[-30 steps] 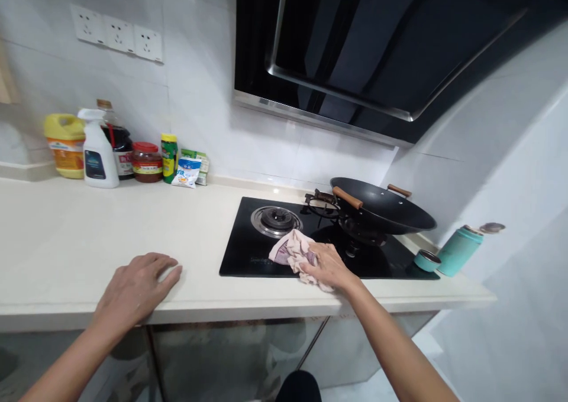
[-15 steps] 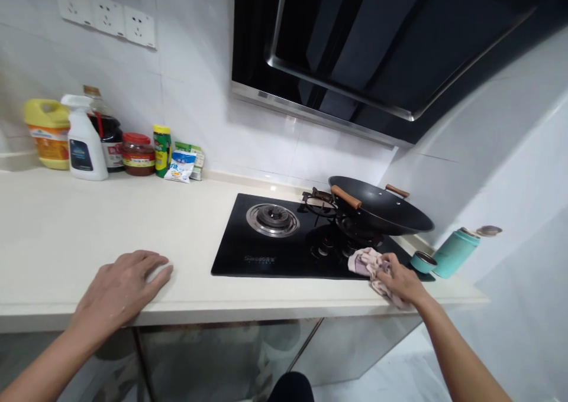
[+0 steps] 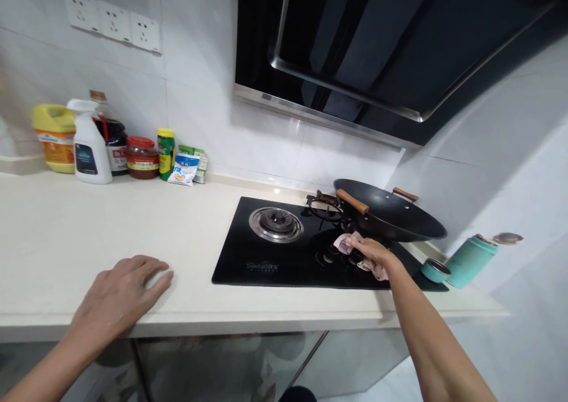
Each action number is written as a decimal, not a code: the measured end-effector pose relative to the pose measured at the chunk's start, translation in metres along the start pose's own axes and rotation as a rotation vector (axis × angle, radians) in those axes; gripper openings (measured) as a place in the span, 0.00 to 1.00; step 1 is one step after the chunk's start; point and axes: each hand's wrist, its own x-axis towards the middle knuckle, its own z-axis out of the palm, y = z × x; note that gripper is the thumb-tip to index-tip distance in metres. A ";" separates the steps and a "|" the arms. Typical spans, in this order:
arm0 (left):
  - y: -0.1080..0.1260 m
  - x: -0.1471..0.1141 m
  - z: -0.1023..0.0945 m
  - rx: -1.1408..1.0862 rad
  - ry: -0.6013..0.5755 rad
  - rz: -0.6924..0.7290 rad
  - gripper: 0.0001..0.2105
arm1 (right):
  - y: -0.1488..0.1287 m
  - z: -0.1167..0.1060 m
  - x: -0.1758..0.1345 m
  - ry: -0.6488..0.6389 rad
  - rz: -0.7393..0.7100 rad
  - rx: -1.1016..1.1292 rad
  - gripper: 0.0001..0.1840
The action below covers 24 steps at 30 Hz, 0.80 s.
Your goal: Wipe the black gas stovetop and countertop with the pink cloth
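In my right hand (image 3: 376, 254) is a crumpled pale pink cloth (image 3: 371, 268), gripped over the black glass gas stove (image 3: 284, 272) beside its control knobs (image 3: 329, 255). The wok (image 3: 390, 213), black with wooden handles, sits on the right burner just behind that hand. My left hand (image 3: 124, 289) rests on the white countertop (image 3: 186, 230) near the front edge, its fingers loosely spread and nothing in it. Between the hands, the left burner (image 3: 276, 224) shows uncovered, without its pan support.
A dark pan support (image 3: 323, 204) lies left of the wok. Right of the stove stand a turquoise flask (image 3: 473, 261) and its cup (image 3: 435, 270). A spray bottle (image 3: 91, 148), a red-lidded jar (image 3: 142, 158) and other containers line the wall. A range hood (image 3: 337, 53) hangs above.
My right hand has moved the cloth left and away from me, from the stove's front edge to beside the knobs. The left hand has stayed on the counter. The view has shifted slightly.
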 end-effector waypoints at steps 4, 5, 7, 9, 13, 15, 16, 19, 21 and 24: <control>0.000 -0.001 -0.002 -0.003 -0.006 0.004 0.23 | -0.020 -0.009 0.007 -0.027 -0.024 -0.107 0.30; 0.001 -0.001 -0.003 -0.005 -0.007 0.003 0.23 | -0.024 -0.009 0.006 -0.024 -0.039 -0.124 0.28; 0.003 -0.002 -0.004 -0.007 -0.004 0.006 0.22 | -0.029 -0.008 0.002 -0.020 -0.072 -0.142 0.24; 0.005 -0.003 -0.005 0.001 0.005 0.006 0.22 | -0.033 -0.006 -0.004 -0.026 -0.109 -0.147 0.22; 0.008 -0.004 -0.006 0.028 0.012 0.006 0.21 | -0.048 -0.003 -0.012 -0.050 -0.220 -0.176 0.14; 0.009 -0.004 -0.006 0.030 0.013 0.004 0.20 | -0.054 -0.003 -0.016 -0.060 -0.272 -0.203 0.09; 0.010 -0.005 -0.007 0.029 0.016 0.002 0.20 | -0.056 -0.003 -0.018 -0.064 -0.293 -0.214 0.08; 0.011 -0.007 -0.009 0.020 0.025 0.008 0.19 | -0.053 -0.007 -0.026 -0.080 -0.342 -0.240 0.09; 0.010 -0.008 -0.009 0.014 0.031 0.021 0.20 | -0.047 -0.011 -0.032 -0.096 -0.362 -0.253 0.09; 0.009 -0.008 -0.007 0.012 0.032 0.019 0.20 | -0.039 -0.016 -0.038 -0.155 -0.390 -0.260 0.14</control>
